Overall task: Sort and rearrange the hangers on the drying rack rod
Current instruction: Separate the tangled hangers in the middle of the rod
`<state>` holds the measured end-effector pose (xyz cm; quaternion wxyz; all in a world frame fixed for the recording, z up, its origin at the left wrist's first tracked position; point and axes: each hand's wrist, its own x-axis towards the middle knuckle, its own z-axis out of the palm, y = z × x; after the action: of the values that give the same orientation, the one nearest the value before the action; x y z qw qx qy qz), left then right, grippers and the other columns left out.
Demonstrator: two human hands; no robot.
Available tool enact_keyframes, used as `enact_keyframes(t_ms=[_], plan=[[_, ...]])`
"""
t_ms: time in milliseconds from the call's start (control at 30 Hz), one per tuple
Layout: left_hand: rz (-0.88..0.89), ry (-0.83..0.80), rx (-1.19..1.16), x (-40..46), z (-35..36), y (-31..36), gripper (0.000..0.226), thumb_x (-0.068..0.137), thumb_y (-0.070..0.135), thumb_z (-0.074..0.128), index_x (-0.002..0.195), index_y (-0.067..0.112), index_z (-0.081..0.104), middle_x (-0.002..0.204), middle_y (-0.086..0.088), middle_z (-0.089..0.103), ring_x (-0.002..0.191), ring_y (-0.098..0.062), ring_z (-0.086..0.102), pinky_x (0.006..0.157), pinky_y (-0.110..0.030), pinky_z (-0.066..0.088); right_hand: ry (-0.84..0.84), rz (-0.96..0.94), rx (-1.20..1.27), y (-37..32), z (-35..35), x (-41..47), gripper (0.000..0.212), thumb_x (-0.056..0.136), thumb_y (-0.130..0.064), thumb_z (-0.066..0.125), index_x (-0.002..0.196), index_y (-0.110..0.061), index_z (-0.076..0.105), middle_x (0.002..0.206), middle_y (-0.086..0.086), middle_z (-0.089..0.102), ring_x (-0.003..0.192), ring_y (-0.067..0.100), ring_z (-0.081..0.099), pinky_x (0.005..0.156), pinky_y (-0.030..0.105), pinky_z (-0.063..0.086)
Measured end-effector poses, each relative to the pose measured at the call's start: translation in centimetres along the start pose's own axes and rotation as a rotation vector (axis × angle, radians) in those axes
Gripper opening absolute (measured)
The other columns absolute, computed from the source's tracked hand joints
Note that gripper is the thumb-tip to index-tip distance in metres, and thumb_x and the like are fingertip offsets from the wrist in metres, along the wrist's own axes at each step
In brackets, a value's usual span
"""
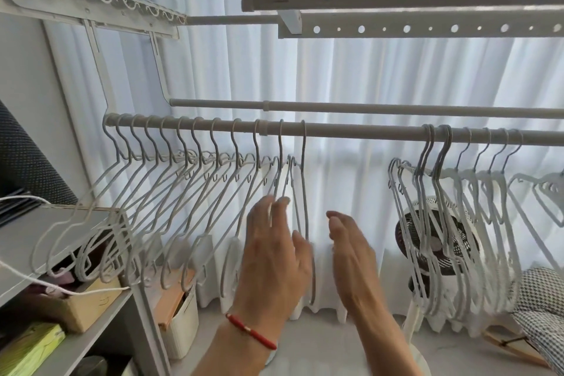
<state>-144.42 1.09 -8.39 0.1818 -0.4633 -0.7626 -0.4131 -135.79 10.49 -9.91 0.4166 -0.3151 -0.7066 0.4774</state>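
Head view: drying rack rod (351,131) runs left-right across mid frame, hangers split in two groups. Left group (189,192) is spaced out evenly along the rod, from its left end to about centre; right group (436,207) is bunched and tangled from right of centre to the frame edge. Bare stretch of rod between them. Left hand (274,256), red bracelet (251,331) on the wrist, sits lower centre, fingers straight and slightly spread, fingertips (282,203) touching the lower wires of the last two hangers (297,207) of the left group, not curled round anything. Right hand (351,253) just to its right, palm turned inward, fingers straight and together, holding nothing, in the gap and touching no hanger that I can see. Key relation: hangers hang with long axis running down and toward the camera; bunched group lies well to the right of both hands, right hand nearer. Likely next pull comes from that side, reach going right and up toward the hooks (433,131). Tangle risk there looks real: several hooks overlap. Fan (433,244) stands behind the right group.
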Motion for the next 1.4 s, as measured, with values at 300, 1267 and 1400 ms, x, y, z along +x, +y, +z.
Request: enact_keyframes(t_ms=[300, 1267, 1400], plan=[[-0.274, -0.462, -0.608, 3.8, 6.2, 9.3, 0.041, 0.096, 0.034, 0.064, 0.134, 0.021, 0.058, 0.131, 0.001, 0.063, 0.115, -0.012, 0.062, 0.102, -0.031, 0.051, 0.468, -0.121, -0.397, -1.1, -9.9, 0.7, 0.032, 0.098, -0.014, 0.055, 0.127, -0.020, 0.064, 0.130, 0.002, 0.064, 0.123, 0.022, 0.057, 0.099, 0.033, 0.041], [-0.728, -0.572, -1.064, 1.2, 11.5, 9.1, 0.057, 0.091, 0.045, 0.071, 0.136, 0.019, 0.047, 0.107, -0.007, 0.076, 0.095, -0.019, 0.075, 0.076, -0.034, 0.062, 0.074, -0.097, -0.553, 0.5, -11.3, -1.5, 0.049, 0.109, -0.033, 0.032, 0.156, -0.021, 0.035, 0.164, -0.006, 0.033, 0.150, 0.004, 0.024, 0.107, 0.006, 0.009], [-0.761, -0.562, -1.116, 1.0, 11.1, 8.5, 0.059, 0.089, 0.042, 0.075, 0.135, 0.017, 0.049, 0.109, -0.011, 0.076, 0.097, -0.024, 0.076, 0.085, -0.042, 0.062, 0.083, -0.219, -0.600, 0.3, -10.8, -2.2, 0.046, 0.109, -0.028, 0.035, 0.154, -0.019, 0.043, 0.160, -0.010, 0.037, 0.140, -0.009, 0.024, 0.103, -0.006, 0.002]])
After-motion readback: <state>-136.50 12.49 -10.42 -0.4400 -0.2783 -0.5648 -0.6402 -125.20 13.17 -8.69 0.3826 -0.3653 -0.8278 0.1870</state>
